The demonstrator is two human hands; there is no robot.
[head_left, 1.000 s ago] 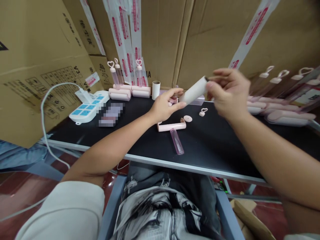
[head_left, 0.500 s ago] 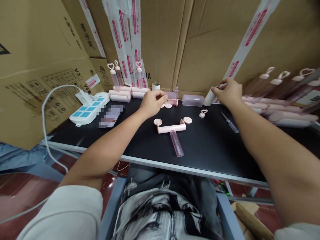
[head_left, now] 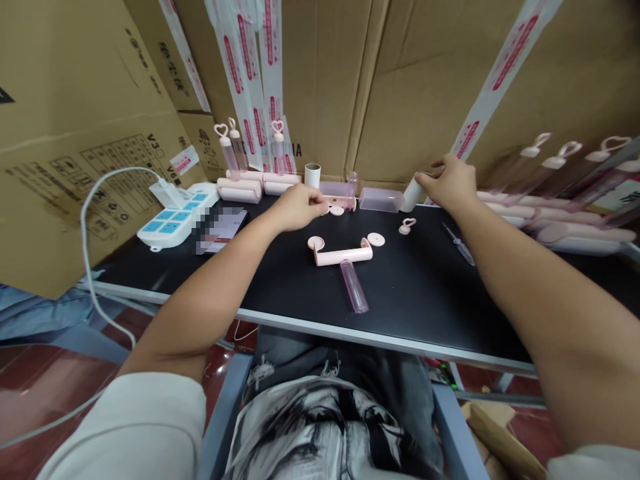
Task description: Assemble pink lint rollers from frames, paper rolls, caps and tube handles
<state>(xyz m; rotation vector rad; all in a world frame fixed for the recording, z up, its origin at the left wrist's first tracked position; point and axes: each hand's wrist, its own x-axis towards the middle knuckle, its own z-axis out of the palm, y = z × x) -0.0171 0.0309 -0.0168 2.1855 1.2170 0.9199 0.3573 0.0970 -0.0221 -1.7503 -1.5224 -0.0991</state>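
Observation:
My right hand [head_left: 454, 184] grips the top of a white tube [head_left: 411, 194], which leans at the back of the black table. The tube's lower end meets a clear pink box [head_left: 381, 199]. My left hand [head_left: 299, 207] has its fingers closed together beside small pale pink discs [head_left: 337, 211] and a pink holder [head_left: 345, 202]; what it pinches, if anything, is hidden. In front lie a pink curved bracket [head_left: 344, 256], a clear pink tube [head_left: 355, 287], round pink caps [head_left: 376, 239] and a heart-loop cap [head_left: 407, 226].
A screwdriver [head_left: 459, 245] lies under my right forearm. At left are a power strip [head_left: 177, 217] with a white cable and a phone [head_left: 223, 228]. Another white tube [head_left: 313, 176] stands upright at the back. Several finished-looking pink pieces line both sides before a cardboard wall [head_left: 410, 80].
My right hand and the white tube have shifted left, and the clear pink box has slid slightly left too. My left hand has moved slightly left, fingers lower.

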